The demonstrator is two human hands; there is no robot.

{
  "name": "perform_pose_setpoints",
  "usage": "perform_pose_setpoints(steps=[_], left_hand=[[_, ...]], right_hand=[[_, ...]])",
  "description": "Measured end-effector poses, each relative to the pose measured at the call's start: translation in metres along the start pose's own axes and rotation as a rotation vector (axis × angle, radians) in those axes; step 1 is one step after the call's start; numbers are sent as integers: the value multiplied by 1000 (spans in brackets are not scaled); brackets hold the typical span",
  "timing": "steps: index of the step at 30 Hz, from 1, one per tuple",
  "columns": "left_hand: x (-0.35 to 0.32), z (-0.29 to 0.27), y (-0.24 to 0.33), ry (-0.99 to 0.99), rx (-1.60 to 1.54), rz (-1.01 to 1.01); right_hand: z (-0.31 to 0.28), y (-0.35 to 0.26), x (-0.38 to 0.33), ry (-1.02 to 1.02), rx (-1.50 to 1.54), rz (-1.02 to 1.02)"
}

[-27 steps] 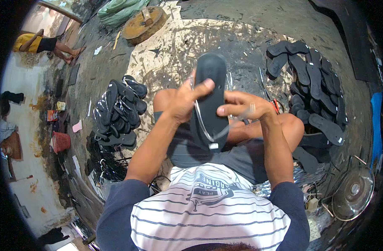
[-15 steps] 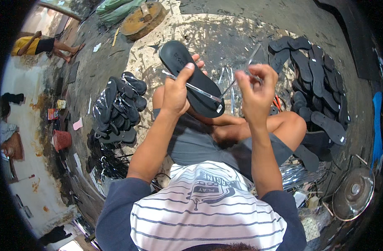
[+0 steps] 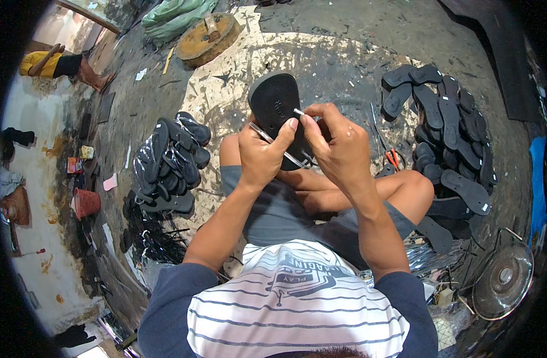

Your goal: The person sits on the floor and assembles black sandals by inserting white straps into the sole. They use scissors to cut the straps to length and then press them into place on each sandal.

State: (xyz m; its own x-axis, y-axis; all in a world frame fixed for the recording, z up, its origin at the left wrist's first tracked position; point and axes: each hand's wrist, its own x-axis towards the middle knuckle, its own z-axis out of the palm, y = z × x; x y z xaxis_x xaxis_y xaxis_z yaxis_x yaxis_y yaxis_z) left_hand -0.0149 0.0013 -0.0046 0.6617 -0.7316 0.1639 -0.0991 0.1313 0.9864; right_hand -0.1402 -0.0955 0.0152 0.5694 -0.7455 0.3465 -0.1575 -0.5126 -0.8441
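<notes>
In your left hand (image 3: 261, 154), thumb pressed on top, you grip the black sandal (image 3: 274, 95), its silvery strap (image 3: 294, 160) beside that thumb; your right hand (image 3: 342, 142) pinches a small pale tip (image 3: 298, 111) just beyond it.

Left hand (image 3: 260, 154) here, most fingers hidden behind the black sole (image 3: 272, 92), its stamped mark (image 3: 279, 108) too small to read; eleven o'clock, the top edge crops the green sack (image 3: 173, 20)!
</notes>
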Motion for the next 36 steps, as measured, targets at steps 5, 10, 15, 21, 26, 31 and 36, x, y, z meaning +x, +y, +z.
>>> perform_pose_setpoints(steps=[5, 10, 15, 21, 26, 31, 36], left_hand=[[-4, 1, 3, -3, 76, 29], [-11, 1, 8, -26, 211, 111], [-9, -6, -12, -11, 419, 309], [-10, -4, -8, 3, 215, -57], [-1, -3, -17, -41, 130, 5], [-3, 4, -27, -231, 41, 45], [-3, -17, -8, -408, 23, -300]], right_hand=[[9, 4, -1, -15, 0, 23], [11, 4, -3, 19, -20, 7], [17, 14, -2, -54, -84, -124], [18, 21, -10, -45, 79, 18], [16, 26, -6, -50, 43, -42], [22, 33, -14, -147, 96, -67], [6, 23, -14, -132, 336, 364]])
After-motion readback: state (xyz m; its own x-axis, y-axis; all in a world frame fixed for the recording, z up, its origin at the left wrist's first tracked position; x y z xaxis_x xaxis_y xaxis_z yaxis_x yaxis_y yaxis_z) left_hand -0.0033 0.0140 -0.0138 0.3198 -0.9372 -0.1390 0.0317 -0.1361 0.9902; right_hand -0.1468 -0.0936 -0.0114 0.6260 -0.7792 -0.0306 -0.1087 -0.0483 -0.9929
